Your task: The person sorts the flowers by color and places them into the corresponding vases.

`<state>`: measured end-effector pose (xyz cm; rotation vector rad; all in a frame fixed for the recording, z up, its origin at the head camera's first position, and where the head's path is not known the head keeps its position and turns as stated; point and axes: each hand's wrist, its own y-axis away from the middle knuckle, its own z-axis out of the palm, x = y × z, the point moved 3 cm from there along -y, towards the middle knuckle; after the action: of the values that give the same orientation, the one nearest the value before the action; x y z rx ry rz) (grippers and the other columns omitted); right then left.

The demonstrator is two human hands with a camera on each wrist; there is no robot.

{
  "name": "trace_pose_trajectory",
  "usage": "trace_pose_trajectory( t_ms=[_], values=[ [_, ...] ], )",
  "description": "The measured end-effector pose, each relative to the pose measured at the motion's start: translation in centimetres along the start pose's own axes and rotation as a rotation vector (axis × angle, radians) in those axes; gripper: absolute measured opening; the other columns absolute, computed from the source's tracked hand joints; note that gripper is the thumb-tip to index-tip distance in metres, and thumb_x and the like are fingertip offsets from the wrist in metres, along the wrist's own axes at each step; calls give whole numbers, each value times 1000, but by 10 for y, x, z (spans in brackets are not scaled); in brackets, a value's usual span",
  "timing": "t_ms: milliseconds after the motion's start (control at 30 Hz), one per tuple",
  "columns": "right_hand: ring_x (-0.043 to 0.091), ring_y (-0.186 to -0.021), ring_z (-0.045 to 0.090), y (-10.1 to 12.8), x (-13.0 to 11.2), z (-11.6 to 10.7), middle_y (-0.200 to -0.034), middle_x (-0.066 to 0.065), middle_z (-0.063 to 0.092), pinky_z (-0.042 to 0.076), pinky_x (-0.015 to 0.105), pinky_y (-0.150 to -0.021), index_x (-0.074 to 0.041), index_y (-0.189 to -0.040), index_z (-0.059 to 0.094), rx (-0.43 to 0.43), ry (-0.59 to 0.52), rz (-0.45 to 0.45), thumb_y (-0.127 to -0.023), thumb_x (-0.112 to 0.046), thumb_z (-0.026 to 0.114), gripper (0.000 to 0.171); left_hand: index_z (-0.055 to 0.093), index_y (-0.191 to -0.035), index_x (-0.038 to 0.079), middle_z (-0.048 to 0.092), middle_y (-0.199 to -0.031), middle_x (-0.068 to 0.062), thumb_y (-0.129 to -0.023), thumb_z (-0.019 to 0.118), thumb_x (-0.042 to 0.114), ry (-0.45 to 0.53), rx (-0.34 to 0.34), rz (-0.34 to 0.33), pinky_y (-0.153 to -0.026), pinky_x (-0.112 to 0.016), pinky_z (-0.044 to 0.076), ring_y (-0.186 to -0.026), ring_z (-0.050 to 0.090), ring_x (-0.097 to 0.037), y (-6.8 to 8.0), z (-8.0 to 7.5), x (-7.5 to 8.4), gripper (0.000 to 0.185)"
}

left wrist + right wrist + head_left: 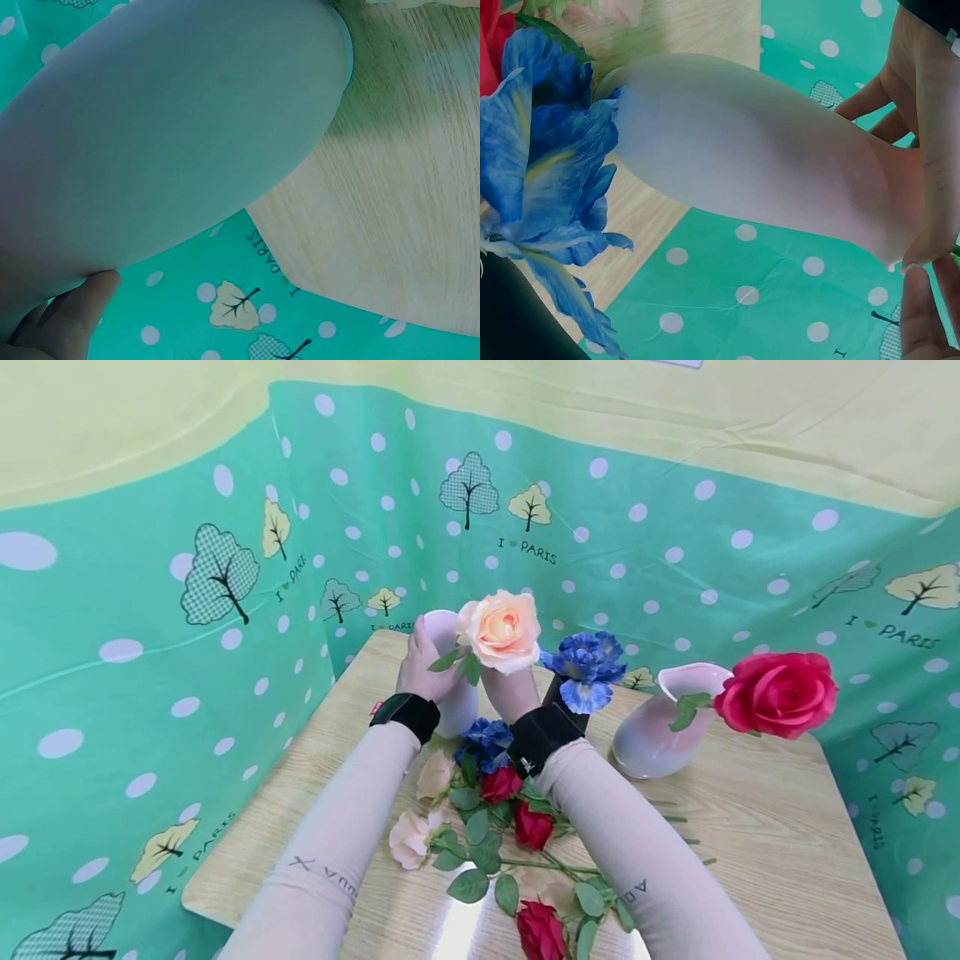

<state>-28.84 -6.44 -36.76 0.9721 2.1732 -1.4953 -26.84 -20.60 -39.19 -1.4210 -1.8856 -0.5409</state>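
Note:
A pale pink-white vase (457, 714) stands at the table's far left, and my left hand (420, 664) grips it round the neck. Its smooth body (187, 135) fills much of the left wrist view. At the vase mouth, my right hand (513, 692) holds a peach rose (501, 631) by its stem; the bloom hides part of the fingers. In the right wrist view, right-hand fingers (922, 319) meet near the rim, with a bit of green stem beside them. Most of the stem is out of sight.
Right of the hands, a blue iris (587, 668) stands in a dark vase (558, 697). Farther right, another pinkish vase (660, 739) holds a red rose (780, 693). Several loose red, peach and blue flowers (532, 825) lie beneath my forearms. Patterned green cloth surrounds the table.

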Motion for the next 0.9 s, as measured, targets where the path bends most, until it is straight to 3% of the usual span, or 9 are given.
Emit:
trace_pose_trajectory(
  t_ms=[33, 133, 300, 367, 467, 667, 900],
  values=[
    [33, -113, 57, 8, -9, -6, -116, 25, 61, 44, 43, -106, 11, -117, 58, -122, 51, 116, -95, 0, 54, 25, 2, -158, 14, 33, -154, -23, -87, 67, 51, 3, 0, -2, -108, -55, 42, -129, 49, -46, 0, 1, 0, 103],
    [34, -112, 58, 6, -19, -8, -115, 25, 63, 44, 43, -105, 13, -115, 59, -160, 132, 114, -95, 4, 52, 23, 3, -159, 16, 34, -154, -21, -88, 66, 51, 22, 2, -11, -108, -54, 43, -129, 50, -45, 0, 2, 0, 101],
    [33, -105, 63, 2, -21, -5, -107, 23, 67, 49, 43, -99, 9, -112, 64, -177, 108, 194, -90, 7, 54, 24, 4, -158, 15, 36, -152, -21, -88, 68, 44, 17, 20, -7, -106, -53, 44, -126, 52, -44, -1, 2, 1, 99],
    [32, -109, 63, 3, -20, -4, -111, 21, 68, 49, 42, -100, 5, -119, 64, -169, 39, 254, -91, 3, 57, 29, 4, -158, 13, 36, -152, -22, -88, 69, 40, -3, 22, 3, -105, -53, 45, -123, 54, -45, -1, 1, 1, 99],
    [32, -108, 64, 6, -20, -5, -112, 21, 67, 50, 41, -97, 1, -127, 63, -170, 45, 263, -94, -2, 60, 33, 4, -158, 12, 35, -153, -22, -87, 71, 34, -24, 21, 21, -105, -52, 45, -122, 55, -45, -1, 1, 2, 100],
    [28, -79, 56, 13, -20, -9, -91, 16, 59, 46, 34, -70, 0, -123, 66, -184, 67, 283, -94, -1, 58, 30, 9, -157, 10, 35, -151, -22, -89, 71, 29, -63, 36, 104, -102, -53, 47, -125, 53, -41, -2, 0, 4, 94],
    [28, -81, 60, 16, -20, -12, -96, 17, 62, 51, 35, -70, 0, -119, 67, -189, 74, 270, -91, 1, 61, 28, 8, -157, 10, 38, -148, -23, -90, 67, 32, -79, 44, 98, -99, -55, 48, -119, 56, -44, -1, 1, 5, 91]
  ],
)
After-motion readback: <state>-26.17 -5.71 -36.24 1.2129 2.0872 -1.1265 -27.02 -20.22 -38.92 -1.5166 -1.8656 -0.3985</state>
